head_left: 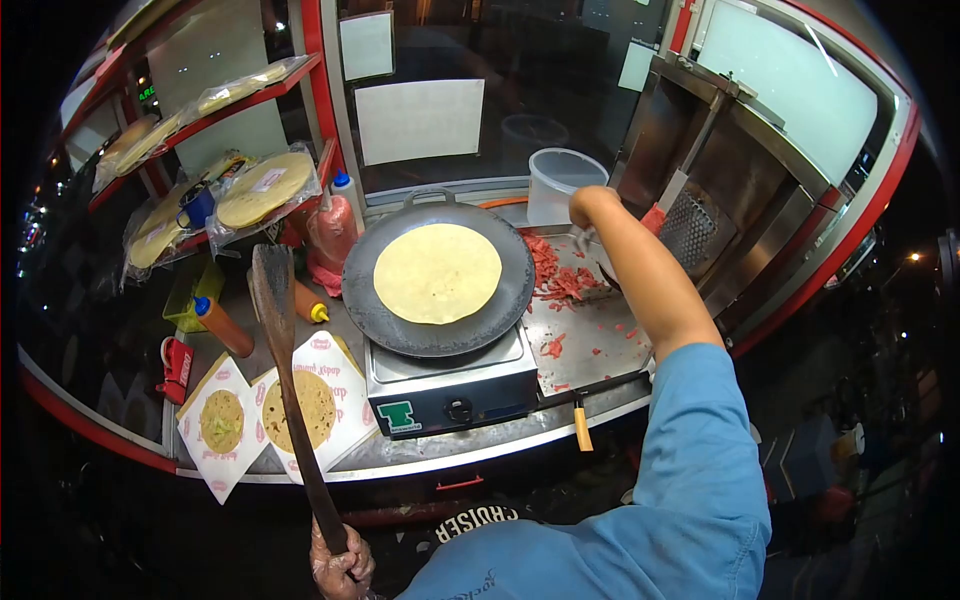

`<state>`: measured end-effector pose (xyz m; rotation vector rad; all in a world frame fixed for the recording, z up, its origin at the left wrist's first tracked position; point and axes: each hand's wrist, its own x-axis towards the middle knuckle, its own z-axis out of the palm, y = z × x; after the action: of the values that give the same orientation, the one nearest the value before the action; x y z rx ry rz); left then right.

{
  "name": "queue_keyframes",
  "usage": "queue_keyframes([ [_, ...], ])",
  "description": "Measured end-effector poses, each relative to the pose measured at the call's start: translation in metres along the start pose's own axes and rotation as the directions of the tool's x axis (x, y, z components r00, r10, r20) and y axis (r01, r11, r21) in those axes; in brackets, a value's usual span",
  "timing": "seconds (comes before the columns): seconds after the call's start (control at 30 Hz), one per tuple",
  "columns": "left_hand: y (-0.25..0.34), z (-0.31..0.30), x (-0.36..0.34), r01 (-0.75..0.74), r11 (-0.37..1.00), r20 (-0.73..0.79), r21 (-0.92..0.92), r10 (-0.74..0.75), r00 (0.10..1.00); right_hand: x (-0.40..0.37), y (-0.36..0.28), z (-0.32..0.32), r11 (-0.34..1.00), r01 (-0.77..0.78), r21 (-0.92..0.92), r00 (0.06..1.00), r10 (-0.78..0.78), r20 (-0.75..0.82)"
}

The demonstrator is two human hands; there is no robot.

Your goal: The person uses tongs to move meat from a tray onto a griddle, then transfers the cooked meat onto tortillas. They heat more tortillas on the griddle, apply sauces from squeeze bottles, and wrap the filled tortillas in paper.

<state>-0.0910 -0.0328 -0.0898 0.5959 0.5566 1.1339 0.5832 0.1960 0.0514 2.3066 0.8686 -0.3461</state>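
Note:
My left hand (342,562), in a clear plastic glove, is wrapped round the handle end of a long wooden spatula (288,385). The spatula's broad dark blade points up, to the left of the griddle. A round flatbread (438,272) lies flat on the dark round griddle pan (440,342). My right arm reaches forward to the right, with my right hand (584,232) bent down over the metal tray (590,335) of shredded reddish meat (572,284). Its fingers are small and smeared, and I cannot tell what they hold. A clear plastic tub (562,188) stands just behind this hand.
Two wraps on paper, one with shredded greens (222,425) and one plain flatbread (300,412), lie at the left. Sauce bottles (224,327) stand near them. Bagged flatbreads (266,190) fill the shelves. A vertical grill (690,190) stands right; a yellow handle (582,428) juts over the front edge.

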Motion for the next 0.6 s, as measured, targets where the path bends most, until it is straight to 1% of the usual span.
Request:
queue_keyframes([
  [0.03,-0.002,-0.002,0.001,0.002,1.000,0.004,0.000,-0.002,1.000,0.000,0.002,0.008,0.997,-0.034,-0.074,0.997,0.028,-0.074],
  [0.07,-0.003,-0.003,0.001,0.022,1.000,0.017,-0.017,-0.022,1.000,0.001,-0.002,0.015,0.997,-0.036,-0.072,0.997,0.031,-0.071],
  [0.13,-0.004,-0.003,0.004,0.036,0.999,0.034,-0.039,-0.034,0.999,0.008,-0.015,0.016,0.984,0.093,-0.151,0.993,-0.082,0.083],
  [0.17,-0.004,-0.001,0.005,0.036,0.999,0.040,-0.031,-0.035,0.999,0.016,-0.023,0.008,0.984,0.091,-0.154,0.994,-0.079,0.081],
  [0.2,-0.003,0.000,0.002,0.046,0.999,0.043,-0.018,-0.045,0.998,0.024,-0.031,0.001,0.988,0.117,-0.106,0.958,-0.084,0.276],
  [0.23,-0.004,-0.001,0.001,0.056,0.998,0.046,-0.011,-0.056,0.997,0.031,-0.037,0.001,0.991,0.130,-0.045,0.883,-0.094,0.460],
  [0.27,-0.006,-0.002,0.002,0.056,0.998,0.059,-0.012,-0.055,0.997,-0.001,-0.031,-0.009,0.978,0.208,0.028,0.912,-0.204,0.355],
  [0.3,-0.005,-0.003,0.004,0.053,0.999,0.072,-0.012,-0.052,0.996,-0.009,-0.023,-0.011,0.978,0.205,0.040,0.911,-0.205,0.357],
  [0.33,-0.004,-0.001,0.005,0.054,0.999,0.079,-0.006,-0.053,0.995,-0.013,-0.014,-0.013,0.978,0.200,0.056,0.959,-0.207,0.194],
  [0.37,-0.004,0.002,0.005,0.056,0.998,0.079,-0.015,-0.055,0.995,-0.015,-0.006,-0.013,0.978,0.197,0.068,0.980,-0.199,0.025],
  [0.4,-0.006,0.004,0.004,0.060,0.998,0.078,-0.026,-0.058,0.995,-0.008,0.001,-0.003,0.960,0.258,-0.104,0.963,-0.265,-0.053],
  [0.43,-0.007,0.007,0.006,0.062,0.998,0.083,-0.025,-0.060,0.995,-0.001,0.006,0.016,0.985,0.158,0.072,0.964,-0.138,-0.229],
  [0.5,-0.010,0.012,0.010,0.071,0.996,0.084,-0.045,-0.067,0.994,-0.020,0.000,0.045,0.994,0.107,0.025,0.912,-0.088,-0.400],
  [0.53,-0.011,0.014,0.014,0.064,0.997,0.093,-0.044,-0.060,0.994,-0.028,-0.005,0.043,0.988,0.156,0.015,0.946,-0.145,-0.290],
  [0.57,-0.011,0.015,0.016,0.071,0.997,0.092,-0.044,-0.067,0.993,-0.046,-0.010,0.043,0.983,0.182,0.034,0.920,-0.158,-0.358],
  [0.6,-0.011,0.017,0.016,0.085,0.996,0.088,-0.039,-0.081,0.993,-0.069,-0.011,0.035,0.972,0.228,0.054,0.904,-0.190,-0.384],
])
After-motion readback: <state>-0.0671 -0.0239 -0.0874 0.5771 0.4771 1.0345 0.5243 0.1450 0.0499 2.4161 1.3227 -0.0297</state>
